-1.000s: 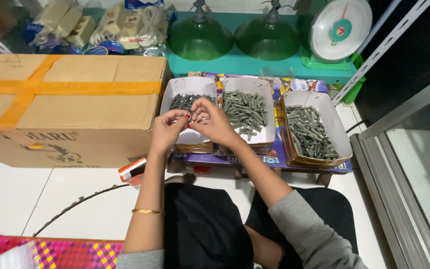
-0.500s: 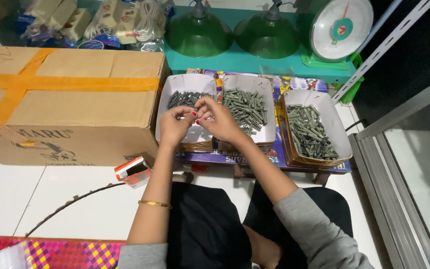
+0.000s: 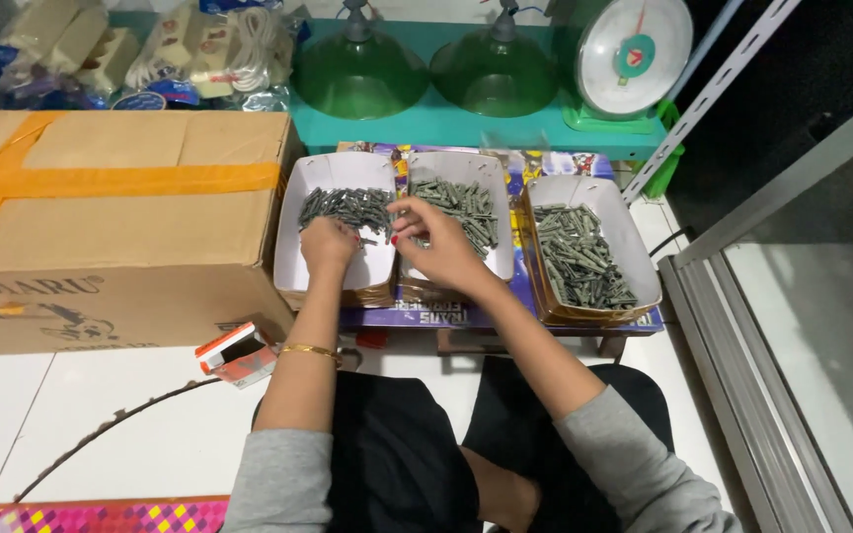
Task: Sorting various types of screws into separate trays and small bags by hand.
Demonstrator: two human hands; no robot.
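Note:
Three white cardboard trays of small grey plastic plugs stand side by side in front of me: a left tray [image 3: 293,222], a middle tray [image 3: 491,173] and a right tray [image 3: 634,242]. My left hand [image 3: 328,245] rests over the left tray, fingers curled on the grey plugs [image 3: 348,207] there. My right hand [image 3: 436,242] hovers at the near part of the middle tray, fingertips pinching toward the left tray's plugs. Whether either hand grips a plug is hidden by the fingers.
A large taped cardboard box [image 3: 111,222] fills the left. Behind the trays a teal shelf [image 3: 466,123] carries two green lamp shades [image 3: 357,69] and a dial scale [image 3: 634,49]. A small orange-and-white box [image 3: 234,350] lies on the white floor. A metal door frame [image 3: 742,375] runs down the right.
Both hands have moved apart slightly and lowered onto the trays; the left hand now sits in the left tray, the right over the middle one.

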